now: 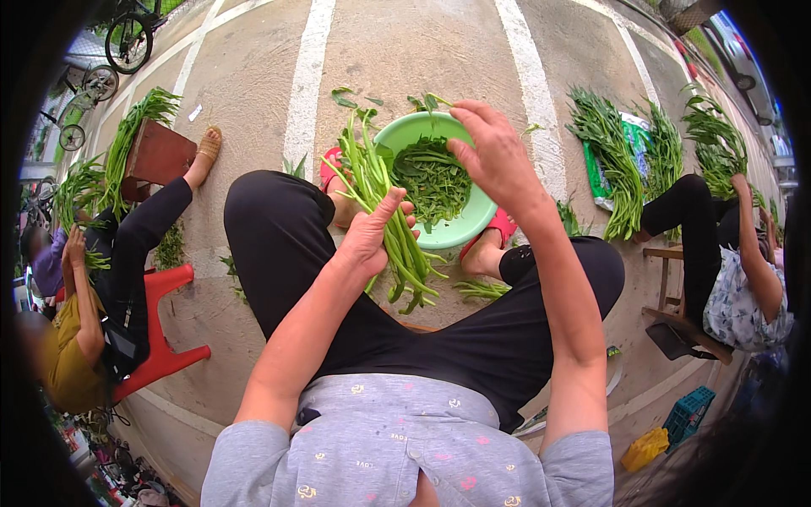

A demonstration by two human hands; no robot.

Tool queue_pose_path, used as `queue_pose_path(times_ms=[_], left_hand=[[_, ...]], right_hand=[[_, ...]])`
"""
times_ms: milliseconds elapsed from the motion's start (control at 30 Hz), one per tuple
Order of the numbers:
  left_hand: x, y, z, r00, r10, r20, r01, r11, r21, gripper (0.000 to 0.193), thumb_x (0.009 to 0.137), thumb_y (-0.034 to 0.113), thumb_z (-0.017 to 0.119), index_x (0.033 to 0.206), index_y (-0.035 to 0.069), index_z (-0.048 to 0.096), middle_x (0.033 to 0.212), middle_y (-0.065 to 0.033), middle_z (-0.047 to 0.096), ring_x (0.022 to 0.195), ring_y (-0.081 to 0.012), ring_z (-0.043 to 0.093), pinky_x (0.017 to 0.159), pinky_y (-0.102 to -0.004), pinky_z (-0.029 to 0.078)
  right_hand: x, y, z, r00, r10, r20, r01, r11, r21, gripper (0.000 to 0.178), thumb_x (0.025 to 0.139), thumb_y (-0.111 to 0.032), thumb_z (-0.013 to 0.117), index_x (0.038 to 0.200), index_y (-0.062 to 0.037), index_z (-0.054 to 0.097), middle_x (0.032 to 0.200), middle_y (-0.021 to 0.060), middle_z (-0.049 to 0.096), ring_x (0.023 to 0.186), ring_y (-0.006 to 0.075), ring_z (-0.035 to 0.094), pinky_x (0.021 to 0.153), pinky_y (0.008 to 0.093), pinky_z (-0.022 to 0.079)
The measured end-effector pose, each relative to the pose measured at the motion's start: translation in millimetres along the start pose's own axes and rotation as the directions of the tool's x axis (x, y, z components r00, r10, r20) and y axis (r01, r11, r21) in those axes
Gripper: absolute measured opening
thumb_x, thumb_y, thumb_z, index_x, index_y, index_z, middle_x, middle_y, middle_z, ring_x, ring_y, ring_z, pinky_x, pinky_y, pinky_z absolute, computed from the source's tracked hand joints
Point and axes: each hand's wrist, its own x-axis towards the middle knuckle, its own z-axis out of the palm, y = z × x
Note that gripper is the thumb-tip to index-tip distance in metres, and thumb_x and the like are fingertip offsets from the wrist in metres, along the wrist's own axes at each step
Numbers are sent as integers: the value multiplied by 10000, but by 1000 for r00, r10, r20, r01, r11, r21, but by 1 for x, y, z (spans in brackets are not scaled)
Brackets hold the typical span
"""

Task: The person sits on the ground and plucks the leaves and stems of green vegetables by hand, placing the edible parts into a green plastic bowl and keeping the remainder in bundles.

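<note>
My left hand (pixel 372 232) is closed around a bunch of long green leafy stems (pixel 408 253), which look like water spinach. The bunch slants over my lap, its bare stem ends toward me. Off to its right, my right hand (pixel 494 152) hangs above the right side of a light green basin (pixel 477 221), thumb and forefinger apart. A small green sprig (pixel 432 101) at the basin's far rim reaches close to the forefinger's tip; whether it touches cannot be made out. Inside the basin lies a heap of picked green leaves (pixel 431 173).
Loose leaves (pixel 345 97) and stems (pixel 481 290) are scattered on the paving around the basin. At left, a person sits on a red plastic stool (pixel 165 325) beside piled greens (pixel 139 127). Another person sits at right near more bundles (pixel 612 160). A teal crate (pixel 688 416) stands lower right.
</note>
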Motion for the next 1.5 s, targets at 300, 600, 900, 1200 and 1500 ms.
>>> queue_pose_path(times_ms=[300, 600, 900, 1200, 1500], left_hand=[[-2, 8, 2, 976, 37, 216, 9, 978, -207, 740, 702, 713, 439, 1055, 64, 488, 885, -59, 552, 772, -189, 547, 710, -407, 486], [-14, 5, 10, 961, 108, 255, -89, 992, -86, 285, 843, 152, 534, 1112, 63, 497, 1009, -69, 565, 911, -207, 555, 771, -401, 478], [-3, -13, 7, 917, -15, 399, 45, 997, -66, 311, 836, 197, 560, 1090, 19, 529, 1076, -107, 560, 966, -210, 553, 859, -338, 444], [0, -20, 2, 956, 221, 193, -230, 973, 25, 242, 875, 298, 499, 837, 65, 552, 1060, -132, 577, 986, -232, 529, 889, -352, 412], [-14, -1, 12, 847, 184, 498, -363, 885, 291, 549, 888, 473, 399, 1190, 16, 438, 1173, -87, 485, 1072, -186, 458, 935, -330, 336]], right_hand=[[-109, -78, -8, 980, -147, 132, 153, 987, -39, 432, 656, -72, 648, 1066, 19, 542, 1133, 98, 500, 1038, 255, 474, 862, 356, 388], [-142, -76, -2, 992, 102, 77, -116, 970, 213, 382, 698, -37, 628, 1062, 6, 520, 1155, 183, 473, 1048, 308, 483, 886, 384, 393], [-107, -70, 61, 964, 264, 41, -263, 913, 312, 596, 735, -208, 664, 1212, 4, 377, 1100, 191, 472, 1006, 337, 486, 858, 377, 391], [-104, -67, 75, 935, 259, 242, -348, 797, 494, 634, 748, -244, 610, 1236, -9, 281, 1136, 262, 438, 1006, 407, 488, 826, 435, 418], [-95, -57, 74, 918, 346, 196, -308, 309, 900, 530, 717, -217, 521, 1127, 55, 325, 867, 193, 549, 796, 290, 571, 747, 356, 451]])
